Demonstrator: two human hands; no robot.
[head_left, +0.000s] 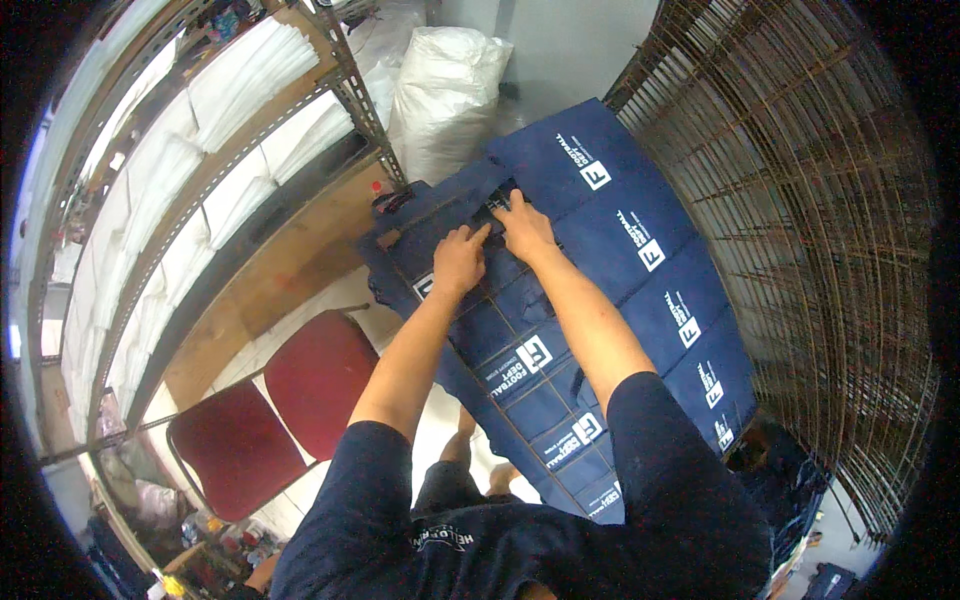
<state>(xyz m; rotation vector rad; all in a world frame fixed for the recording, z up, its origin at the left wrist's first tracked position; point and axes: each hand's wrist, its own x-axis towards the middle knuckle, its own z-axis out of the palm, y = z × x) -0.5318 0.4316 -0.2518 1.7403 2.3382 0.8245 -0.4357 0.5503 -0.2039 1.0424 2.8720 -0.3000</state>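
Note:
Navy fabric pieces (pixel 555 215) with white prints lie in a row across the table in front of me. Toward the far left end, a small black piece (pixel 493 212) rests on the fabric, mostly covered by my fingers. My right hand (pixel 526 230) presses on it, index finger stretched forward and thumb out to the side. Beside it, my left hand (pixel 461 260) lies on the fabric with its index finger pointing at the right thumb. Neither hand is wrapped round anything. Just left of the hands sits a dark bundle with a red-topped item (pixel 378 188).
A tall stack of wire racks (pixel 800 200) borders the table's right side. Shelves with white sheets (pixel 225 140) stand at left. Two dark red chair pads (pixel 320 380) are below them. A stuffed white sack (pixel 445 100) leans at the back wall.

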